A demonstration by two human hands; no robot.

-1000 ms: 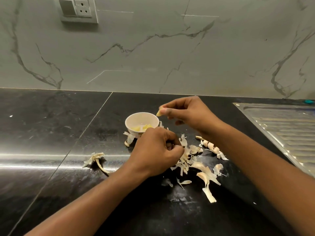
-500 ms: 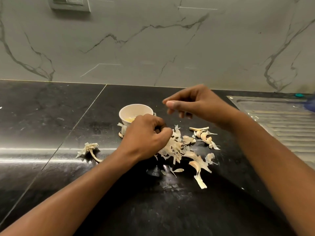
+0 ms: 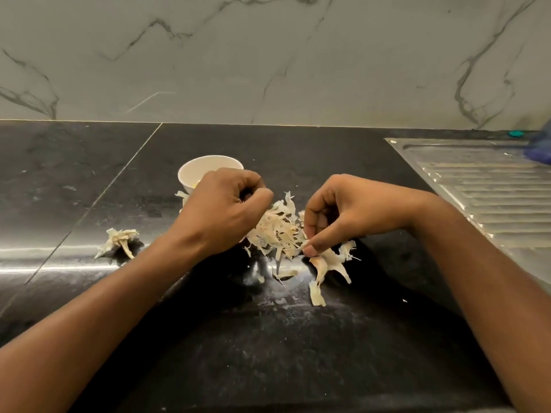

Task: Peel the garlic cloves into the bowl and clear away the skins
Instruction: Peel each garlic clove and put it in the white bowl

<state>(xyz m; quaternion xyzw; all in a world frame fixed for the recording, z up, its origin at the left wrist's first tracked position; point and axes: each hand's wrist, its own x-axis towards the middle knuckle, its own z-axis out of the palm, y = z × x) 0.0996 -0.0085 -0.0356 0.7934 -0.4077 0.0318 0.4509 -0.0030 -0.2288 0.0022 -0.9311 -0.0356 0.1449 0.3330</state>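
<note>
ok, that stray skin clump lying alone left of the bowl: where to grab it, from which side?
Pinch the stray skin clump at its thicker stalk, which juts toward the camera below the papery flakes; come from above on the near side. The flakes look thin and would likely tear or slip.

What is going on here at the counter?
A person is gathering garlic skins on the black counter. The left hand grips a bunch of them, and the right hand pinches more beside it. The white bowl stands just behind the left hand. Another scrap of skin lies apart, further left.
</note>
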